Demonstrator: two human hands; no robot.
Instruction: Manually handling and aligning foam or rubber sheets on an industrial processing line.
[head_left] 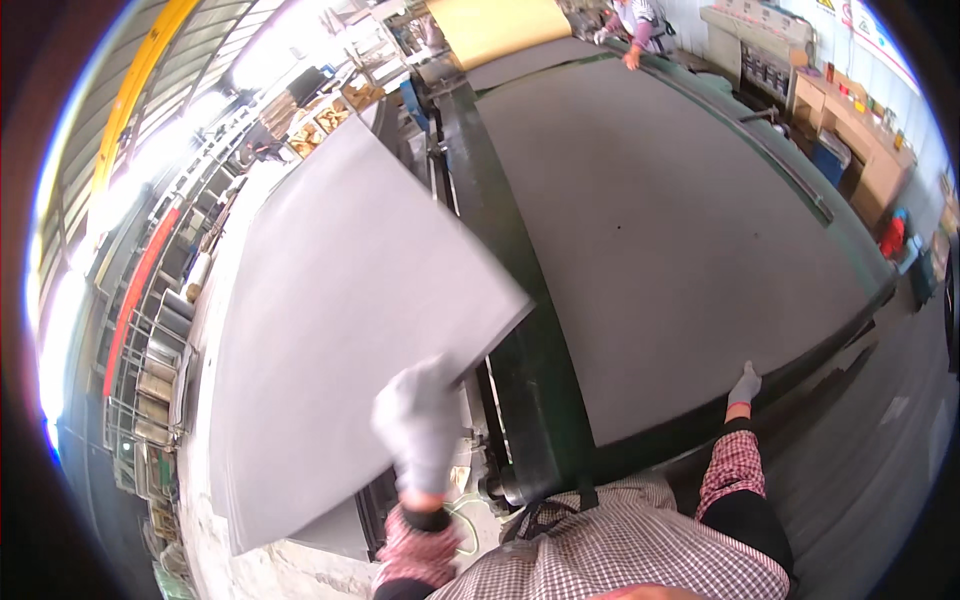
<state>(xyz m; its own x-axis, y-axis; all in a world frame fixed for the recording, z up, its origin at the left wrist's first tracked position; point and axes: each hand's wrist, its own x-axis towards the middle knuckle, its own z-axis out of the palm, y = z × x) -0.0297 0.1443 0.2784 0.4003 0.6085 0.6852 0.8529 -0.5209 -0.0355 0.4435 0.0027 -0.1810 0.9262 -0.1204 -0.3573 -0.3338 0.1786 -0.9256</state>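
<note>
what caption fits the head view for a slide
Gloved left hand lifts a grey sheet; right hand rests on another.

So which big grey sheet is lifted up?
The large grey sheet on the left, gripped by the gloved left hand. The other grey sheet lies flat on the green-edged table.

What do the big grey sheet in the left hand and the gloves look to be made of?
The large grey sheet looks like stiff matte board, perhaps greyboard or fibreboard: it stays flat while lifted by one corner, with no gloss. The left hand and the right hand wear white gloves that look like knitted cotton, soft and dull, though blur hides the weave.
</note>
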